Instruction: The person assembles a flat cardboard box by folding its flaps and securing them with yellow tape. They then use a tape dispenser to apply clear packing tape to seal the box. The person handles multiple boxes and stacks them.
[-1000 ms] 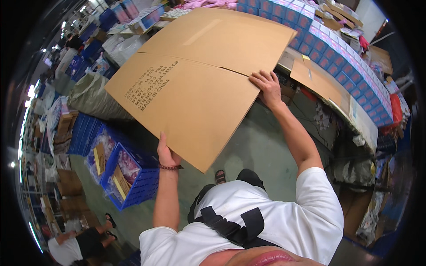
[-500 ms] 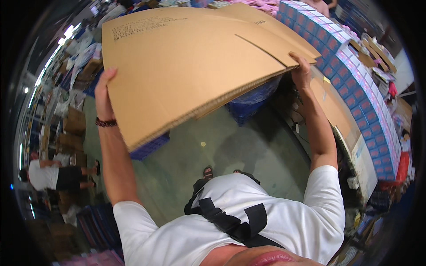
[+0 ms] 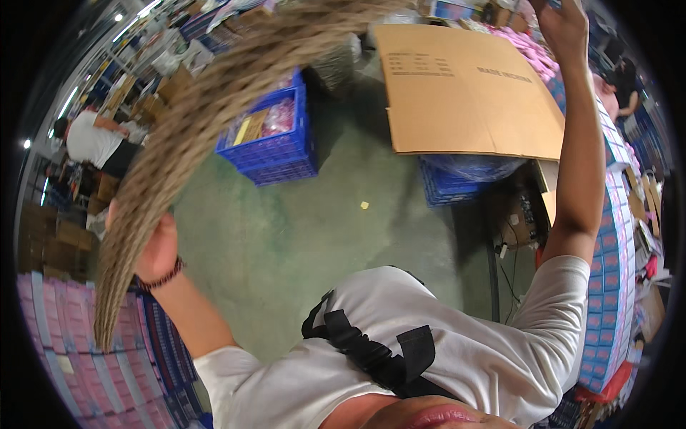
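Observation:
A stack of flattened cardboard boxes is tipped up edge-on, its corrugated edges sweeping from the lower left to the top of the view and smeared by motion. Toward its near end, my left hand grips the stack, with part of the fingers hidden by the cardboard. My right hand is raised at the top right, apart from the visible part of the stack; its fingers are cut off by the picture's edge. Below and left of that hand, another flattened cardboard box lies over a wrapped blue crate.
A blue crate with bagged goods stands on the green floor. Blue boxes are stacked along the right, pink packages at the lower left. A person in a white shirt is at the far left.
The stack has swung up and left from a flat position. My right hand has come off its near edge and risen. A cardboard piece now shows on the wrapped crate.

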A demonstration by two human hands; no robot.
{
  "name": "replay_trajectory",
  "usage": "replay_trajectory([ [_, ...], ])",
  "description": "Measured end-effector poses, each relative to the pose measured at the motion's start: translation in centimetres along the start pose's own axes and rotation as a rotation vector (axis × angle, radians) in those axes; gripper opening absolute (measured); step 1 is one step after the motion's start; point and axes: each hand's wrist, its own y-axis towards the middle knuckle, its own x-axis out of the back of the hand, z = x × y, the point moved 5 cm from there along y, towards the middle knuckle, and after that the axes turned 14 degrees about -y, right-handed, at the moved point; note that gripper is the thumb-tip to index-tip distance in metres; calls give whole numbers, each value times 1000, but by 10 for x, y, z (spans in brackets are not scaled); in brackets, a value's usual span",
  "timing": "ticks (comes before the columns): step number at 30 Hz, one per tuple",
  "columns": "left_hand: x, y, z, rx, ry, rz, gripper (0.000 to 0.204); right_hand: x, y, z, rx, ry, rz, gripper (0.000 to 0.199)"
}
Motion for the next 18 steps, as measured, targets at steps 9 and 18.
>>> replay_trajectory([
  [9,47,-281,-146,-285,501,-778,82,-100,99,257,376,709,29,55],
  [18,175,-456,-124,-182,316,-1109,44,-116,71,476,555,551,167,21],
])
